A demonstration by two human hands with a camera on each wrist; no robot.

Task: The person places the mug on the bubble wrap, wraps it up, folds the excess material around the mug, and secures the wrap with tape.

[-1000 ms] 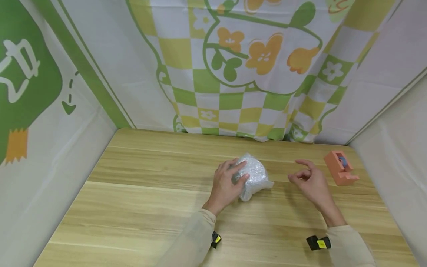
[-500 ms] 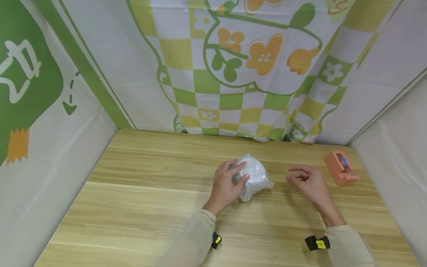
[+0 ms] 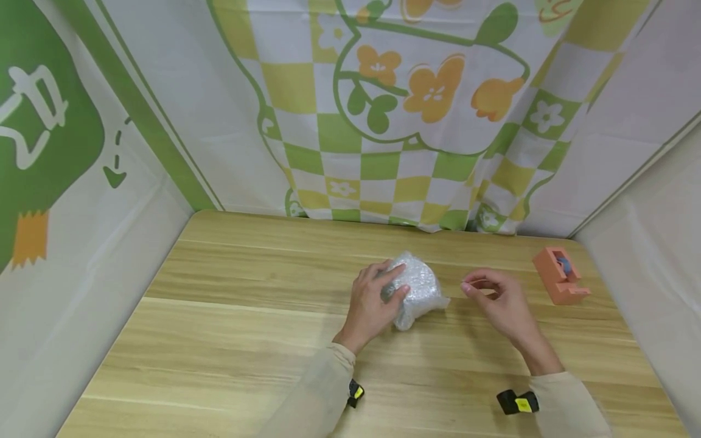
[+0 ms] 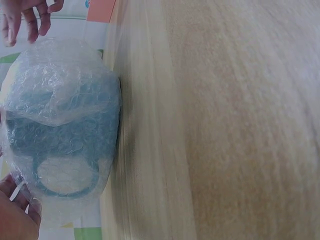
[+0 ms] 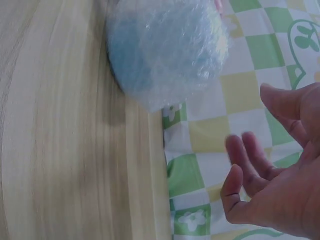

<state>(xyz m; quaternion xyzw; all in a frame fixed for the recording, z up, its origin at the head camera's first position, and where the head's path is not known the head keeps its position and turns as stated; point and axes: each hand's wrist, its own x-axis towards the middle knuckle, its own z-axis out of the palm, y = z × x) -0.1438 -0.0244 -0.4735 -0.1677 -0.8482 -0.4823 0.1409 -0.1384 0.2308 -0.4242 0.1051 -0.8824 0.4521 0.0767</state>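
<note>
A blue mug in clear bubble wrap (image 3: 420,286) sits on the table, and its round handle shows through the wrap in the left wrist view. My left hand (image 3: 371,304) grips it from the left, thumb on the near side and fingers spread over its top. To the right of the wrapped mug, apart from it, hovers my right hand (image 3: 508,307). Its thumb and index fingertips come together in the head view, while the other fingers (image 5: 241,150) curl loosely. I cannot tell whether anything thin is between the fingertips.
An orange tape dispenser (image 3: 557,280) with a blue roll stands at the table's right, beyond my right hand. A checked, flowered curtain (image 3: 394,164) hangs along the back edge of the wooden table (image 3: 230,340). Pale fabric walls close in both sides.
My right hand has moved slightly left toward the wrapped mug, and its raised index finger has come down to the thumb. The left hand and the mug have stayed put.
</note>
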